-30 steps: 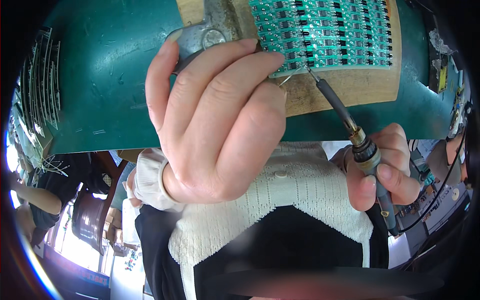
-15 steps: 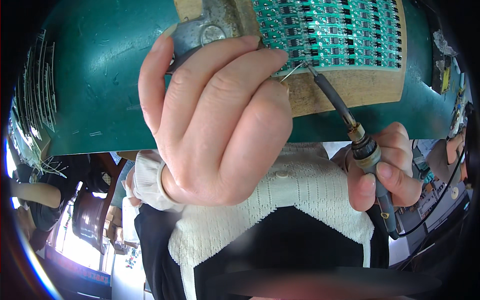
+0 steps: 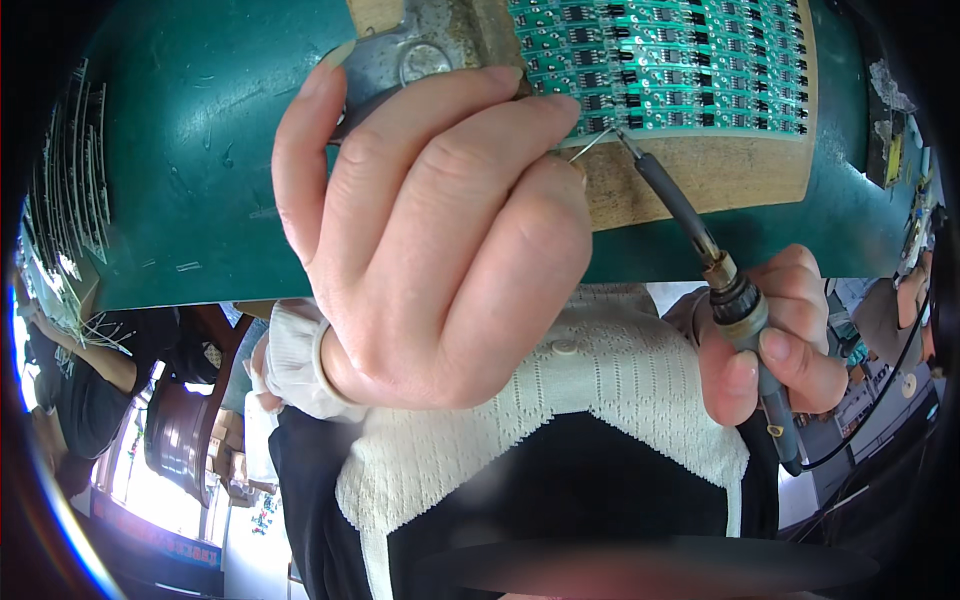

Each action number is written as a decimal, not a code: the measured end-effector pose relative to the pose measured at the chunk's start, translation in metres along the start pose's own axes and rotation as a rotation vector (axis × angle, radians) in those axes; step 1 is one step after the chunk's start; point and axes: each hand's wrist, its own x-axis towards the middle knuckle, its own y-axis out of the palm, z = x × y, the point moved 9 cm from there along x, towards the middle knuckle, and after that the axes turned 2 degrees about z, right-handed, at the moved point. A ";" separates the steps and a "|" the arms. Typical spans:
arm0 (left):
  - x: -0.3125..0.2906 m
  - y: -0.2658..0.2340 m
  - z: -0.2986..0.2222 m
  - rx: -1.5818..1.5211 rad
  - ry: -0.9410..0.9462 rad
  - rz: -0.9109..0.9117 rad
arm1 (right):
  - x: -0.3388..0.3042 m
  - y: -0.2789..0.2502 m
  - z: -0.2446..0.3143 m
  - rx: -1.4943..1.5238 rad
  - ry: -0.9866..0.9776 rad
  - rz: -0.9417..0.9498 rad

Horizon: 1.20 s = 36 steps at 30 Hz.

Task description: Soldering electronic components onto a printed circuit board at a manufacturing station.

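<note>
My right hand (image 3: 775, 345) is closed around the handle of a soldering iron (image 3: 690, 215), whose tip touches or nearly touches the near edge of a green circuit board panel (image 3: 680, 75). Between thumb and forefinger, my left hand (image 3: 450, 240) pinches a thin silvery solder wire (image 3: 593, 144); its end meets the iron's tip at the board. The left thumb is mostly hidden behind the fingers. Rows of small black chips cover the panel, which lies on a brown wooden board (image 3: 700, 175). Beyond my left fingers sits a worn metal block (image 3: 425, 62), partly covered by them.
A green mat (image 3: 200, 170) covers the table. Upright thin boards (image 3: 75, 170) stand in a row at the far left, with loose pale wires (image 3: 95, 330) below. A dark box with a yellow label (image 3: 888, 150) is at right. Other people's arms show at both sides.
The soldering iron and the solder wire have shifted slightly right along the panel's near edge, both hands moving with them. At left, another person's arm has moved up toward the wires.
</note>
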 end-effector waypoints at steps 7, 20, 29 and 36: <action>0.000 -0.001 0.000 -0.003 0.020 -0.004 | 0.001 0.002 0.001 -0.010 -0.019 0.031; 0.004 -0.009 0.001 -0.037 0.061 -0.056 | 0.001 -0.009 0.005 0.030 -0.107 -0.061; 0.006 -0.008 -0.007 -0.079 0.003 0.027 | -0.036 -0.111 -0.019 -0.504 0.023 -0.634; 0.007 -0.014 -0.001 -0.035 -0.018 0.019 | -0.034 -0.130 -0.018 -0.531 0.168 -0.709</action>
